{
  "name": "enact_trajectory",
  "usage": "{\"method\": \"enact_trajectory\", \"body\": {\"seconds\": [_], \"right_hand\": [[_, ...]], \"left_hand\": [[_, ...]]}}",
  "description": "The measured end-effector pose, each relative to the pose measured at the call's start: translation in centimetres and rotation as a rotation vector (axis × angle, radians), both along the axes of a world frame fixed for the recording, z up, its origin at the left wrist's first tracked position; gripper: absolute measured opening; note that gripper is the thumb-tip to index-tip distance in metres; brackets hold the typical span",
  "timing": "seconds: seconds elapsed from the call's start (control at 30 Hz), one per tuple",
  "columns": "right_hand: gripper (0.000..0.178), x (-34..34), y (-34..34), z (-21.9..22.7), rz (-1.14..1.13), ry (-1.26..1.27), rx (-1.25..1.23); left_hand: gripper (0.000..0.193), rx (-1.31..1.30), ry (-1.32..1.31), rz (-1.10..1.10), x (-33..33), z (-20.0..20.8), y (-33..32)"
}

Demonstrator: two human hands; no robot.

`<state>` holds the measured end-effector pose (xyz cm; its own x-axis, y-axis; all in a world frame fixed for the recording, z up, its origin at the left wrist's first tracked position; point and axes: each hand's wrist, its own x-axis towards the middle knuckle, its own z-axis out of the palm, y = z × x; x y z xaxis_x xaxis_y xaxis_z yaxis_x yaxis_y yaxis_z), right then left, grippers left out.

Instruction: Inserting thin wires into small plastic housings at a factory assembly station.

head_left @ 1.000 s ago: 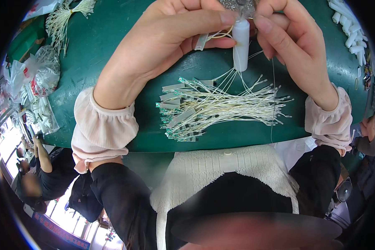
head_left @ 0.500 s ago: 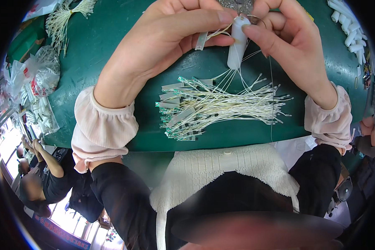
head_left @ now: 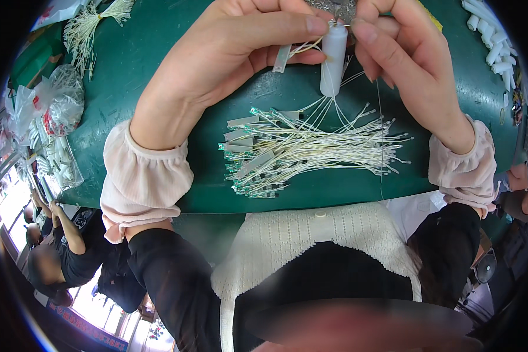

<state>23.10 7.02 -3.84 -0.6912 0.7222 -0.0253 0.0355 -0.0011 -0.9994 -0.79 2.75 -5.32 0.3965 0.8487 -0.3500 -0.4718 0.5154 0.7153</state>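
Note:
Above a green table (head_left: 158, 53), my left hand (head_left: 229, 53) pinches the top of a small white plastic tube (head_left: 333, 58) together with a thin wired strip (head_left: 284, 56). My right hand (head_left: 405, 58) grips the same tube top from the other side, with fine pale wires trailing down from it. Below the hands lies a pile of several small strips with long whitish wire leads (head_left: 299, 152), fanned out across the table.
A second bundle of wired parts (head_left: 94, 26) lies at the far left. Clear plastic bags (head_left: 50, 108) sit at the table's left edge. Several white tubes (head_left: 490, 41) lie at the far right. Other people (head_left: 64, 246) are seated at lower left.
The white tube has swung from tilted back to hanging upright between my fingertips, and my right thumb has shifted onto its top. The pile of wires has not moved.

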Motion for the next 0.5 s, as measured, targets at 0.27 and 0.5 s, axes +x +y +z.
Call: {"method": "enact_trajectory", "body": {"seconds": [0.27,0.5], "right_hand": [[0.012,0.0,0.0,0.6,-0.008,-0.064,0.007],[0.011,-0.7,0.0,0.4,0.005,-0.011,0.034]], "left_hand": [[0.007,0.418,-0.134,-0.13,0.1,-1.2,1.2],[0.006,0.823,-0.278,-0.216,-0.4,-4.7,3.2]]}}
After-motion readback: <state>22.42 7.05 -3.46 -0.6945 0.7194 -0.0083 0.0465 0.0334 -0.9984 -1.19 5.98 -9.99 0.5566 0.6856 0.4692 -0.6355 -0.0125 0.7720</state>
